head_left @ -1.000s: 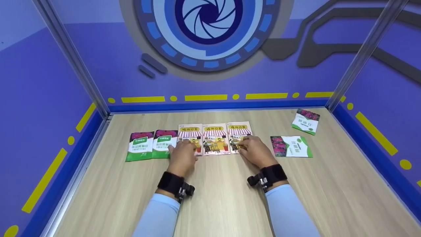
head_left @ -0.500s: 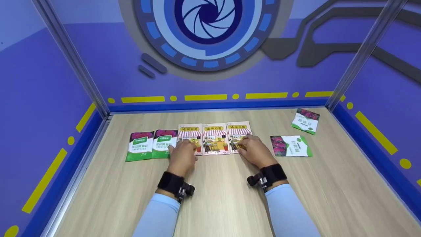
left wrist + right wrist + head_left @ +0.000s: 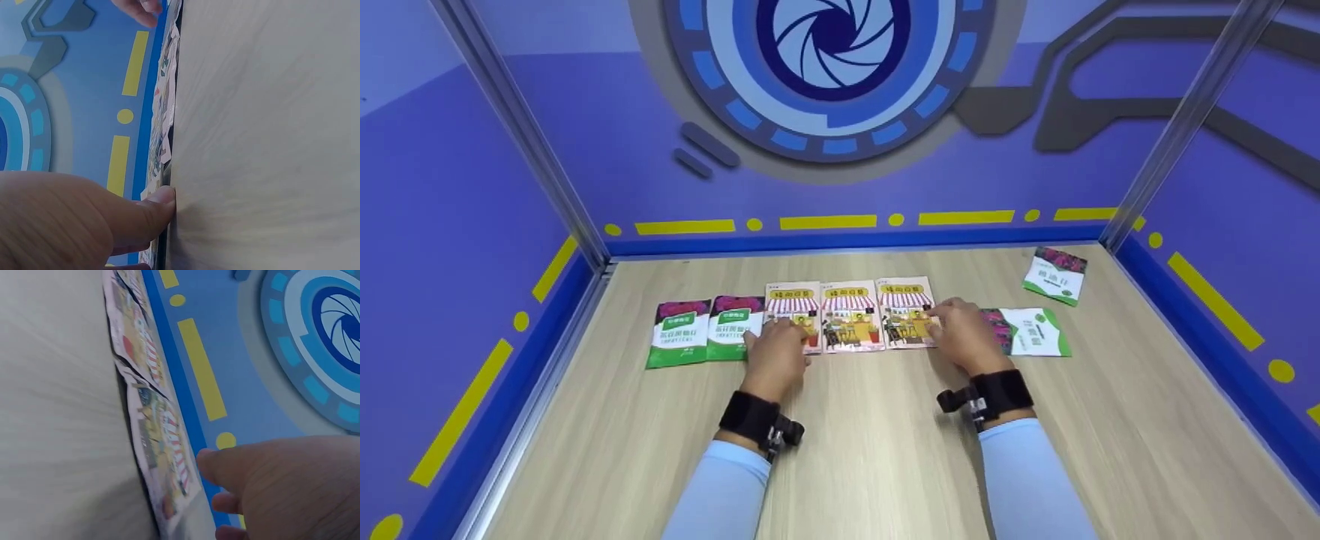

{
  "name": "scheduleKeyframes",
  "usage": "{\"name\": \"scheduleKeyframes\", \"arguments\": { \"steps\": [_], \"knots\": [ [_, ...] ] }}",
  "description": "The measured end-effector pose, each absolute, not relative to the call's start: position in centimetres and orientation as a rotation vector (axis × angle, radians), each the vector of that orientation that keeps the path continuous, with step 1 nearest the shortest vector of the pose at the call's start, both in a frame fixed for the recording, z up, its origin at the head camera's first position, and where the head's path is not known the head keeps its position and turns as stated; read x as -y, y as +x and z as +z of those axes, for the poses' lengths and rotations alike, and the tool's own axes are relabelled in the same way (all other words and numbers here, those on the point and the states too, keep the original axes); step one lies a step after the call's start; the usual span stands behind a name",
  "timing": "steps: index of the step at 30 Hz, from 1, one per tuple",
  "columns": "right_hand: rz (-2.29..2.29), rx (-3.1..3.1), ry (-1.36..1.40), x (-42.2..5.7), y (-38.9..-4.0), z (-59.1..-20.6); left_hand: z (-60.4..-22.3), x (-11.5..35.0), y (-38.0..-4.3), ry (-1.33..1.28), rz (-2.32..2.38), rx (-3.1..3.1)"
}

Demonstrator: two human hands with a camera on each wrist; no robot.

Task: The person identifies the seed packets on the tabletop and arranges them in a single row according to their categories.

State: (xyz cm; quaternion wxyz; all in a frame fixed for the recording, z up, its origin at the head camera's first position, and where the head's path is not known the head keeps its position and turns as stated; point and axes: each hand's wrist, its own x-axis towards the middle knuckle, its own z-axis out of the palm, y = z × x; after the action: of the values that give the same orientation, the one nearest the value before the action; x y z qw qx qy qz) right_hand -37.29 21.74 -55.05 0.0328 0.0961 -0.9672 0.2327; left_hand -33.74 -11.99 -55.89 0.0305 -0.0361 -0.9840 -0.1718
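Observation:
Three pink seed packets with a striped-awning picture lie side by side in the head view: a left one (image 3: pixel 793 296), a middle one (image 3: pixel 850 316) and a right one (image 3: pixel 906 311). My left hand (image 3: pixel 777 358) rests on the lower part of the left pink packet, its thumb (image 3: pixel 160 202) at the near edge. Part of that packet is hidden under the hand. My right hand (image 3: pixel 969 337) hovers just off the right pink packet's right edge, fingers loosely bent and holding nothing. It covers part of a sideways green-and-white seed packet (image 3: pixel 1035 332).
Two green impatiens seed packets, an outer one (image 3: pixel 681 334) and an inner one (image 3: pixel 735 328), continue the row on the left. Another green-and-white packet (image 3: pixel 1056 275) lies tilted at the back right. Purple panels (image 3: pixel 840 202) wall the wooden table (image 3: pixel 870 450) on three sides.
My right hand has come off the right pink packet and moved right, toward the sideways packet. The left hand and the packets stay where they were.

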Motion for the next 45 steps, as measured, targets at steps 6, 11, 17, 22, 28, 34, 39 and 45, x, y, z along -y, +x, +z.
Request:
{"name": "scheduleKeyframes", "arguments": {
  "steps": [6,11,17,22,28,34,39,45],
  "knots": [
    [0.707,3.038,0.161,-25.4,-36.9,-53.7,-55.8,12.2,-33.6,-0.09,-0.51,3.038],
    [0.724,3.144,0.079,-29.4,-36.9,-53.2,-55.8,12.0,-33.6,-0.086,-0.512,3.044],
    [0.76,3.266,-0.023,-33.7,-36.2,-52.9,-55.9,11.9,-33.7,-0.094,-0.508,3.05],
    [0.777,3.3,-0.083,-35.5,-35.7,-53.1,-55.9,11.9,-33.6,-0.086,-0.516,3.041],
    [0.682,3.251,-0.19,-34.9,-36.2,-53.9,-55.9,11.8,-33.7,-0.08,-0.518,3.045],
    [0.651,3.226,-0.105,-34.0,-36.8,-54.7,-55.9,11.8,-33.9,-0.086,-0.464,3.064],
    [0.782,3.203,0.07,-34.4,-36.9,-54.5,-55.9,11.8,-33.9,-0.059,-0.492,3.082],
    [0.786,3.182,0.179,-34.5,-36.8,-54.5,-55.8,11.9,-33.9,-0.065,-0.493,3.081]
  ]
}}
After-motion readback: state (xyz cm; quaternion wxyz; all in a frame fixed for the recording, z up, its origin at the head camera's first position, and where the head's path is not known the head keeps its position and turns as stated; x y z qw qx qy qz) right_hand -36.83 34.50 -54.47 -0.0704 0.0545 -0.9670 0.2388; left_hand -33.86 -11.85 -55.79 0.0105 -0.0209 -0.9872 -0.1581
